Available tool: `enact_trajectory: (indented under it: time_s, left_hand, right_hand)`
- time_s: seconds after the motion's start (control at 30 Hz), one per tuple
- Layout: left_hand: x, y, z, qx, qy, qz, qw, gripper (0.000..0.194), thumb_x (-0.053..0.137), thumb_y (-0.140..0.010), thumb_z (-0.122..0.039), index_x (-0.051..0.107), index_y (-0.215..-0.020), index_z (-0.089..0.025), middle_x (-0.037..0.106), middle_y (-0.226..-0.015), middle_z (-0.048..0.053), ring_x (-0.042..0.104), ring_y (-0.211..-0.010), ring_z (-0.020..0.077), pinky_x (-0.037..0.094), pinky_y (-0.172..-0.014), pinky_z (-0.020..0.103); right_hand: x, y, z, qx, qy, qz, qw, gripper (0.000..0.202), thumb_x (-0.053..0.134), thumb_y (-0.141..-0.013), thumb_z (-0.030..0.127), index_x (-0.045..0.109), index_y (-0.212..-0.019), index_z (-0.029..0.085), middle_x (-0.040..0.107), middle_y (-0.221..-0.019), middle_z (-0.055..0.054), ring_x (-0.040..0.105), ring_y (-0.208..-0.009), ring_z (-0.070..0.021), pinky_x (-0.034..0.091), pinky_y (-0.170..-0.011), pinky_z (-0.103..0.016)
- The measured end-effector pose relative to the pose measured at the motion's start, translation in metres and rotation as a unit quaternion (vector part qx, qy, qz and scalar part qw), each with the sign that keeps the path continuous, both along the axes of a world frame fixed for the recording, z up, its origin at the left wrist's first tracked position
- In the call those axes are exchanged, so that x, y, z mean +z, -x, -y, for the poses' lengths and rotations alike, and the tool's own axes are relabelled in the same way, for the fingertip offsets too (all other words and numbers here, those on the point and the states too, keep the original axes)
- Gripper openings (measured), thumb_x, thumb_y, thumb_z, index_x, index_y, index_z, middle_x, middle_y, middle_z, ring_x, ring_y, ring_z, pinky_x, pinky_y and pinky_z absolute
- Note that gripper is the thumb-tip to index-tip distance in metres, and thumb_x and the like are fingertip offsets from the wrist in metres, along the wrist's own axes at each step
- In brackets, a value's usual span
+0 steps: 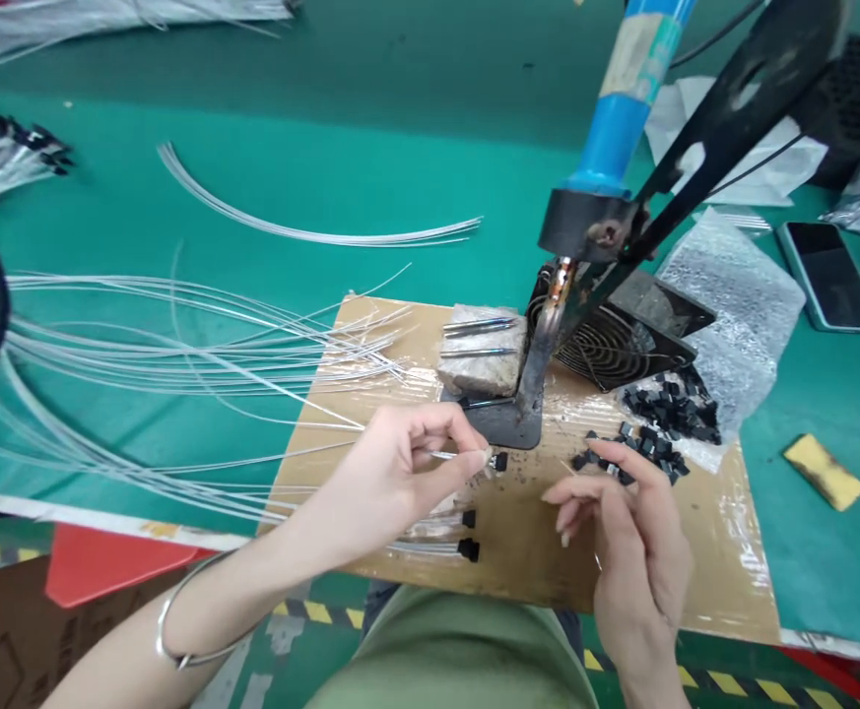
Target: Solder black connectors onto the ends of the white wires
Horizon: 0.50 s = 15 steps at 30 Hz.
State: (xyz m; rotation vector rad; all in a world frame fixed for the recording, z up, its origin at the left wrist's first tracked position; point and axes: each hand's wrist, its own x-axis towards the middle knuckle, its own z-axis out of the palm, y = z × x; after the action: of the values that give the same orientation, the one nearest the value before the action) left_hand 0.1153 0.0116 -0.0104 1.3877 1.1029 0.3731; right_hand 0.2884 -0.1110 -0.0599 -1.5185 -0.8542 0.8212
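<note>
My left hand (430, 463) pinches a white wire close to a small black connector (499, 462), just in front of the soldering stand's base plate. My right hand (622, 532) is half curled at the near edge of the small black connectors (643, 448), its index finger reaching to the pile. A thin strand, which looks like solder wire, shows at its fingers and below the palm. Above both hands a blue-handled soldering iron (611, 138) is clamped, tip down. Under my left wrist lie finished-looking wires ending in black connectors (468, 549).
Loose white wires (200, 364) spread across the left of the green table onto a cardboard sheet (717, 561). Iron tips rest on a grey block (478, 379) beside a black fan (607, 345). A phone (832, 281) and yellow sponge (824, 473) lie at the right.
</note>
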Motion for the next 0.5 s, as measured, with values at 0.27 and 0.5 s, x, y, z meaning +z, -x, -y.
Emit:
enact_trajectory:
  time_s: [0.27,0.5]
  left_hand:
    - [-0.0011,-0.005,0.0012,0.017,-0.001,0.038,0.999,0.018,0.07,-0.084,-0.028,0.066,-0.072,-0.014,0.074,-0.079,0.005,0.064,-0.069,0.0121,0.05,-0.063,0.019]
    - [-0.0023,-0.0093,0.0022,0.028,-0.004,0.057,0.998,0.017,0.07,-0.083,-0.025,0.066,-0.07,-0.015,0.075,-0.08,0.006,0.067,-0.072,0.0134,0.053,-0.065,0.021]
  right_hand:
    - [0.0106,0.008,-0.0059,-0.024,0.048,0.059,0.997,0.015,0.048,-0.106,0.036,0.056,-0.1,0.025,0.056,-0.073,0.004,0.05,-0.058,-0.0127,0.041,-0.056,-0.027]
    - [0.0065,0.0021,-0.0103,0.039,-0.007,0.08,0.996,0.021,0.053,-0.105,0.022,0.053,-0.084,0.023,0.058,-0.08,0.001,0.055,-0.069,-0.0126,0.046,-0.063,-0.024]
